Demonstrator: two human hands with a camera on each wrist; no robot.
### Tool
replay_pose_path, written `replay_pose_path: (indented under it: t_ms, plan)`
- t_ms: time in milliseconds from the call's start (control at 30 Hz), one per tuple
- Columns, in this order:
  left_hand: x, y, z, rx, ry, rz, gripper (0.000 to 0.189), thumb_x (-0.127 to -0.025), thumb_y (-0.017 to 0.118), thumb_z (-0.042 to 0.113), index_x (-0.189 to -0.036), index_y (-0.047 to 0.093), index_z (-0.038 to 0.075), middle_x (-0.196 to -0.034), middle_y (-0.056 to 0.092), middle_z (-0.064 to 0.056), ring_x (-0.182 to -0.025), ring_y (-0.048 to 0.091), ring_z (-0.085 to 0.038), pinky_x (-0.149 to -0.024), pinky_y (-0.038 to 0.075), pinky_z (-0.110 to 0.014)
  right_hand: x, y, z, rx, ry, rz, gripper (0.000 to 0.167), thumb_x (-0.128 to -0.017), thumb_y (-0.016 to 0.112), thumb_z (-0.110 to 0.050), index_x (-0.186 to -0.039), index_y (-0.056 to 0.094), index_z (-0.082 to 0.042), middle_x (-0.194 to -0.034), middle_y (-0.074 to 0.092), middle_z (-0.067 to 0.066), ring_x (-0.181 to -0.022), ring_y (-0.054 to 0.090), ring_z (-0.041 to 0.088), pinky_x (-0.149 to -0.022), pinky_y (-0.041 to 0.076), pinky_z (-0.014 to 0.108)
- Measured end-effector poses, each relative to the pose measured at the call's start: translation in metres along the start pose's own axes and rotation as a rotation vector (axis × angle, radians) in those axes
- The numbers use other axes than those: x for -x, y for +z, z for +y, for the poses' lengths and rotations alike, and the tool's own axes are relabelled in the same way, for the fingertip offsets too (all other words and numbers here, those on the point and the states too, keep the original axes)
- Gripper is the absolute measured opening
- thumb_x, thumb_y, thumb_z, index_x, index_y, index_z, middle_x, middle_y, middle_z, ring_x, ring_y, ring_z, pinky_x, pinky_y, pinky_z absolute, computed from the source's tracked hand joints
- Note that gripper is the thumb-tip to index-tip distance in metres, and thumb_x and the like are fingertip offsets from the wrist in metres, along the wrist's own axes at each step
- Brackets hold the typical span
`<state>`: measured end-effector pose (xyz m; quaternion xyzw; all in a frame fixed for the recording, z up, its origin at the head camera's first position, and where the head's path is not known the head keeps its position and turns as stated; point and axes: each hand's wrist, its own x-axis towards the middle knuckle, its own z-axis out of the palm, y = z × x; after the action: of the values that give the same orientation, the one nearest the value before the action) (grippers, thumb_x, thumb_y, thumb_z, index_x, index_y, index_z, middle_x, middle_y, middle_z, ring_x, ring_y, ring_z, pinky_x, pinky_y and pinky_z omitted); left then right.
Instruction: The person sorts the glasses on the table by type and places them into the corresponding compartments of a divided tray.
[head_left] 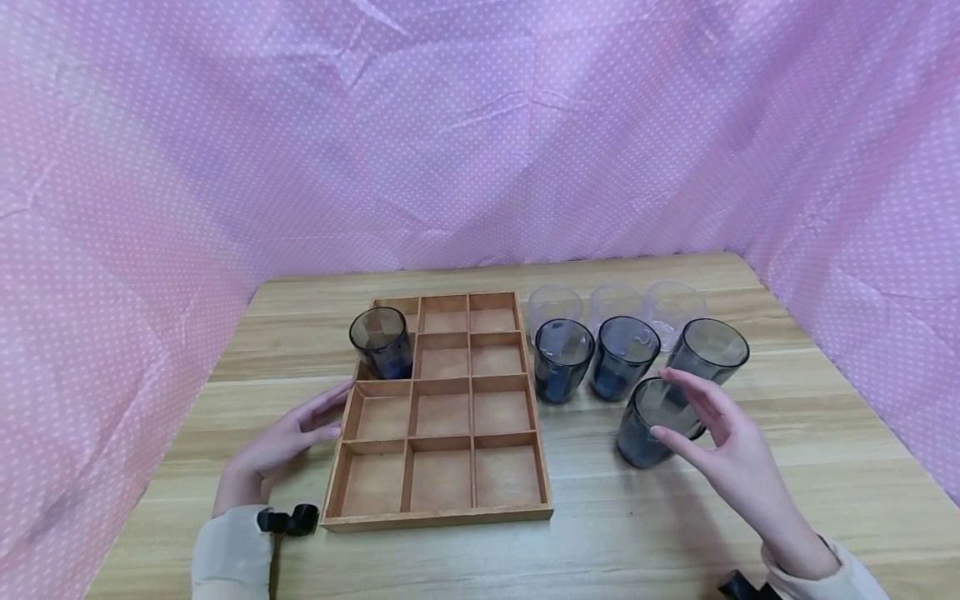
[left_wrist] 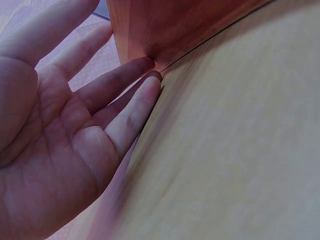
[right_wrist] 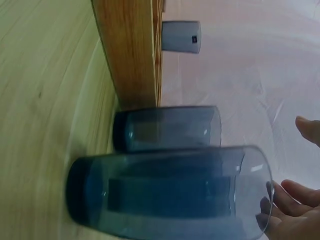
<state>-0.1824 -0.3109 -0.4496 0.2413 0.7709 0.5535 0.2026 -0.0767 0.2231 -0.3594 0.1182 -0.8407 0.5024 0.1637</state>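
My left hand (head_left: 300,433) rests on the table with its fingers against the left side of the wooden compartment tray (head_left: 438,521). In the left wrist view, the left hand's (left_wrist: 65,135) fingers are nearly straight and touch the tray's outer wall. My right hand (head_left: 723,454) is at the rim of the nearest dark glass (head_left: 641,442), fingers and thumb spread apart. In the right wrist view, the fingertips (right_wrist: 267,220) are by the rim while the thumb is off the glass. Another dark glass (head_left: 386,350) stands in the tray's left column, second row from the back.
Behind the nearest glass stand three more dark glasses: one beside the tray (head_left: 561,367), a middle one (head_left: 621,367), and one at the right (head_left: 708,350). Three clear glasses (head_left: 555,304) line up at the back. Pink dotted cloth (head_left: 487,150) surrounds the table.
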Motion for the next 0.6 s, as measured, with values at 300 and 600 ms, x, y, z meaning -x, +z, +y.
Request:
replay_pose_path:
  t_ms: [300,600]
  plan:
    - [0.001,0.001,0.001,0.002,-0.014,0.006,0.067,-0.098,0.053,0.007,-0.155,0.017,0.005,-0.158,0.012,-0.03,-0.129,0.034,0.017,-0.102,0.032,-0.006,0.006,-0.009,0.015,-0.147,0.027,0.063,0.066,-0.076,0.068,0.019,-0.137,0.047,0.006,-0.138,0.057,-0.009,-0.132,0.044,-0.006,-0.105,0.033,0.005]
    - [0.0,0.0,0.0,-0.002,-0.012,0.005,0.067,-0.098,0.052,0.006,-0.155,0.017,0.006,-0.158,0.013,-0.029,-0.129,0.033,0.017,-0.102,0.032,-0.006,0.01,-0.007,0.027,-0.362,0.057,0.131,0.066,-0.076,0.064,0.024,-0.137,0.045,0.008,-0.134,0.06,-0.012,-0.127,0.049,-0.005,-0.102,0.038,0.005]
